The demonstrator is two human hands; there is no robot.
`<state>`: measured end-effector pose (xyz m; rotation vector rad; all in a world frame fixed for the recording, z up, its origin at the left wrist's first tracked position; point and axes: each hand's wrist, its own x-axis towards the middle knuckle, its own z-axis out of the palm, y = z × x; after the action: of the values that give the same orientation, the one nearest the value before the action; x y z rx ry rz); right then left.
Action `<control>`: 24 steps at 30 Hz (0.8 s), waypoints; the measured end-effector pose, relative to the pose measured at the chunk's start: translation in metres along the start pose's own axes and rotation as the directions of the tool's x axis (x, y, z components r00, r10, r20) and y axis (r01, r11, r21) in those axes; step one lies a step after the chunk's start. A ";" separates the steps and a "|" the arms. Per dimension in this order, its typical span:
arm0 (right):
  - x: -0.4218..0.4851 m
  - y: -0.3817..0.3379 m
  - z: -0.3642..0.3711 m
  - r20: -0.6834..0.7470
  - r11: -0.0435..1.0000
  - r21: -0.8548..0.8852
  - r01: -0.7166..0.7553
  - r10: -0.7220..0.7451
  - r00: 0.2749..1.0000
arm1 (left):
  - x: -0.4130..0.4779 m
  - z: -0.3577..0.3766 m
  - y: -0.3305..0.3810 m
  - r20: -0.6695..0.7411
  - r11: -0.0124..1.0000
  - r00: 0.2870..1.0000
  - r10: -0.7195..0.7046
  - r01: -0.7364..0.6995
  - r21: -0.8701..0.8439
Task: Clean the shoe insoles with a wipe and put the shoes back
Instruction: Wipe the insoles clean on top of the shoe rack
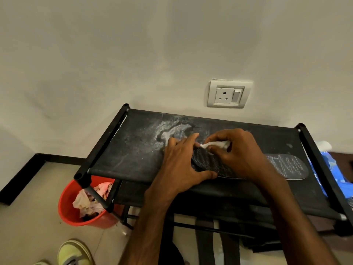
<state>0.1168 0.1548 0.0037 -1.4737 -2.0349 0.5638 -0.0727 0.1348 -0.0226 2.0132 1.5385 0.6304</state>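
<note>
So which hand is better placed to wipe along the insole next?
Right. The right hand pinches the wipe on the insole; the left hand lies flat on one end, apparently steadying it.

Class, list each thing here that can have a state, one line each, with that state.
insole, flat on the rack top, held down by left hand
wipe, bunched, gripped by right hand against the insole
rack top, dusty with white smears
red bucket, part filled with crumpled rags
wall socket, nothing plugged in
</note>
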 end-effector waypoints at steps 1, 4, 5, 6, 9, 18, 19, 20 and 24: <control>0.003 -0.002 0.001 0.033 1.000 0.003 0.006 -0.006 0.999 | -0.001 0.000 -0.001 0.007 1.000 1.000 -0.007 0.008 -0.026; 0.012 -0.008 0.000 0.126 1.000 0.007 0.030 -0.031 0.992 | -0.003 -0.002 -0.005 0.022 0.992 0.999 -0.045 0.047 -0.120; 0.017 -0.010 -0.001 0.148 0.999 -0.014 0.044 -0.041 0.988 | -0.003 -0.002 -0.005 0.030 0.989 0.998 -0.056 0.059 -0.136; 0.022 -0.012 -0.001 0.170 0.998 -0.033 0.056 -0.050 0.984 | -0.003 -0.002 -0.006 0.040 0.987 0.997 -0.069 0.074 -0.143; 0.034 -0.017 0.000 0.189 0.994 -0.058 0.089 -0.077 0.979 | -0.002 -0.001 -0.007 0.046 0.982 0.995 -0.090 0.097 -0.164; 0.027 -0.013 0.019 0.292 0.949 -0.244 0.198 -0.123 0.948 | 0.002 0.004 -0.010 0.064 0.976 0.993 -0.104 0.114 -0.185; 0.026 -0.012 0.018 0.303 0.948 -0.244 0.205 -0.126 0.944 | 0.002 0.005 -0.011 0.063 0.977 0.993 -0.099 0.110 -0.185; 0.024 -0.012 0.016 0.318 0.948 -0.239 0.212 -0.130 0.939 | 0.002 0.006 -0.011 0.060 0.977 0.994 -0.093 0.103 -0.186; 0.025 -0.013 0.015 0.319 0.945 -0.254 0.206 -0.119 0.940 | 0.003 0.007 -0.011 0.052 0.978 0.994 -0.093 0.101 -0.181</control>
<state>0.0916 0.1740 0.0052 -1.4236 -2.5402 0.4619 -0.0757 0.1389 -0.0350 1.7925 1.4859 0.6595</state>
